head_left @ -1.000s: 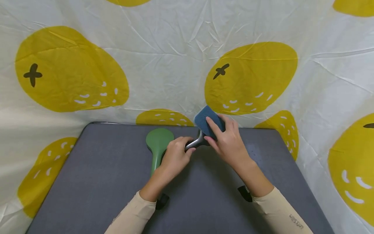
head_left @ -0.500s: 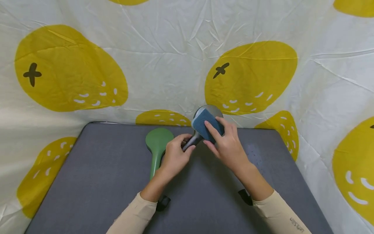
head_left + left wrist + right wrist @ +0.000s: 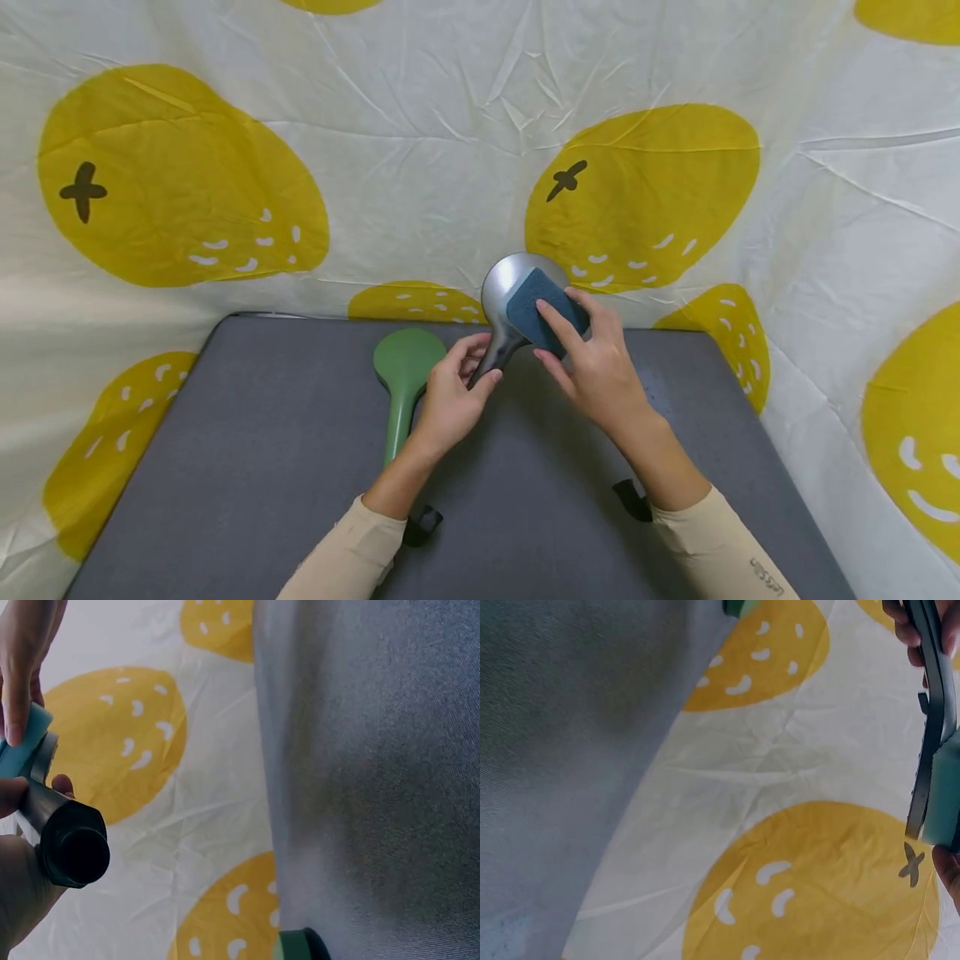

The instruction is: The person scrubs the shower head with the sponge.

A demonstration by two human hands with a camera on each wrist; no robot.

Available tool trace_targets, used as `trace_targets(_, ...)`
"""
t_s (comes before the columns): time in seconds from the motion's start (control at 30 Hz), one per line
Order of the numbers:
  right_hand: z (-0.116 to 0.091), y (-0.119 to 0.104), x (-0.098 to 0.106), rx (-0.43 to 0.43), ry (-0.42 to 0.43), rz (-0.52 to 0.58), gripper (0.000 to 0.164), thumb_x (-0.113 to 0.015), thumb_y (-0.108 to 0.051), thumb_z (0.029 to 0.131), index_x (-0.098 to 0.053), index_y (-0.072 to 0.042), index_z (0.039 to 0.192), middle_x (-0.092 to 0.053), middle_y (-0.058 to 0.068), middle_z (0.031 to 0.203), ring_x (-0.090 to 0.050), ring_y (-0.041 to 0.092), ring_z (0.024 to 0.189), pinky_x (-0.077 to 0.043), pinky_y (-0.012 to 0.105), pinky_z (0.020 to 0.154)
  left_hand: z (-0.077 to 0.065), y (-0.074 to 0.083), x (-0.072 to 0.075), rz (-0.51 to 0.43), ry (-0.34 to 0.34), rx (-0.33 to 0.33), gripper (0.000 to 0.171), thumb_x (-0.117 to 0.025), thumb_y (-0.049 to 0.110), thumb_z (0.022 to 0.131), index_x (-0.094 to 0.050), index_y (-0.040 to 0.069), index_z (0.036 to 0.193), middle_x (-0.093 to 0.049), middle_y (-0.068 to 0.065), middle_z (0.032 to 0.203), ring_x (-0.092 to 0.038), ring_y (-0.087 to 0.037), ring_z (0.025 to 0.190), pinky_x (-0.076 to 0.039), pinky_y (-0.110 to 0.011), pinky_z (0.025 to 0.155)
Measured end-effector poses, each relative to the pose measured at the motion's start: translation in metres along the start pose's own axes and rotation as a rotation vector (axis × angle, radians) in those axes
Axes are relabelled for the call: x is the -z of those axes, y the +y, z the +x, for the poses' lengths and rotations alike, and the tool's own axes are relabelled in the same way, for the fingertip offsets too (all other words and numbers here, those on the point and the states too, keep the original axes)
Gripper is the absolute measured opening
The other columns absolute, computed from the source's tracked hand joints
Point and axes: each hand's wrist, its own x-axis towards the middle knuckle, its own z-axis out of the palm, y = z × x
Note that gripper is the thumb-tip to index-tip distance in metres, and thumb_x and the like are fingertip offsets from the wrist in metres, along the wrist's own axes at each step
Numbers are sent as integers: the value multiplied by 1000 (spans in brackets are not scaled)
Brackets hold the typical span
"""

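My left hand (image 3: 453, 400) grips the handle of a silver-grey shower head (image 3: 501, 287), held raised above the table with its round back showing. The hollow end of the grey shower head (image 3: 67, 832) faces the camera in the left wrist view. My right hand (image 3: 603, 375) pinches a blue sponge (image 3: 543, 304) and presses it on the back of the head. In the right wrist view the sponge (image 3: 943, 795) lies against the shower head (image 3: 934, 705). A green shower head (image 3: 408, 358) lies on the table behind my left hand, its lower handle hidden by the forearm.
The dark grey table (image 3: 285, 467) stands against a white cloth (image 3: 420, 200) printed with yellow fruit shapes. Small wet-looking specks (image 3: 656, 396) mark the table at the right. Black straps (image 3: 633, 500) show at the wrists.
My left hand has turned the grey shower head so its round back shows more. The sponge in my right hand has shifted down, then up and right, across the head. The green one has stayed put.
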Motion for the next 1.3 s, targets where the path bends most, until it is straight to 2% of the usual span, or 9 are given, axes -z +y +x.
trace_targets(0.27, 4, 2, 1, 5, 35, 17, 67, -85, -20, 87, -55, -8, 146, -46, 37, 141, -48, 55, 120, -44, 66, 101, 0, 6, -2, -65, 10, 23, 48, -71, -8, 92, -57, -2, 137, -67, -22, 116, -71, -33, 93, -60, -25, 81)
trace_targets(0.43, -4, -8, -10, 43, 21, 21, 53, -65, -37, 102, -55, -9, 146, -46, 36, 141, -49, 55, 118, -48, 65, 96, 0, 4, -3, -130, 10, 49, 46, -63, -7, 97, -51, -4, 141, -62, -25, 115, -70, -36, 91, -63, -40, 83)
trace_targets(0.53, -12, -15, -17, 54, 6, 18, 50, -57, -41, 104, -54, -11, 145, -45, 35, 140, -50, 54, 118, -52, 63, 94, 0, 3, -3, -169, 15, 69, 46, -58, -8, 99, -48, -5, 144, -60, -25, 115, -69, -35, 89, -63, -38, 81)
trace_targets(0.63, -18, -18, -22, 53, 5, 23, 48, -62, -37, 103, -53, -12, 143, -44, 35, 139, -50, 52, 118, -54, 61, 92, -1, 2, -3, -196, 17, 83, 45, -55, -9, 100, -47, -6, 144, -60, -26, 115, -68, -35, 85, -61, -28, 76)
trace_targets(0.77, -20, -19, -25, 48, 46, 29, 55, -78, -25, 94, -52, -10, 140, -44, 35, 137, -49, 51, 117, -56, 60, 86, -2, 3, -3, -225, 3, 86, 45, -54, -9, 100, -45, -7, 144, -59, -26, 115, -67, -37, 82, -60, -25, 73)
trace_targets(0.9, -16, -15, -22, 27, 89, 35, 65, -87, -16, 85, -52, -9, 139, -44, 36, 136, -47, 51, 118, -55, 61, 86, -2, 4, -2, -230, -7, 85, 46, -55, -8, 100, -44, -9, 145, -58, -28, 116, -67, -25, 78, -61, -25, 73)
trace_targets(1.0, -12, -10, -17, -12, 103, 54, 69, -88, -10, 82, -51, -8, 140, -42, 35, 140, -47, 50, 121, -52, 59, 90, -2, 5, -1, -229, -6, 94, 48, -60, -5, 99, -44, -8, 144, -58, -29, 115, -66, -17, 77, -60, -24, 72)
trace_targets(1.17, -9, -3, -9, -65, 94, 81, 71, -86, -5, 82, -49, -7, 142, -37, 32, 148, -46, 49, 125, -50, 56, 94, -2, 4, 0, -160, -16, 112, 56, -74, 3, 92, -50, -2, 142, -61, -28, 112, -70, -21, 80, -60, -24, 70)
trace_targets(1.3, -9, -4, -11, -39, 114, 110, 55, -76, -18, 95, -51, -6, 142, -38, 35, 146, -45, 50, 126, -50, 57, 92, -2, 2, 0, -90, -27, 134, 58, -75, 4, 91, -50, 0, 142, -63, -27, 114, -71, -27, 81, -58, -24, 69)
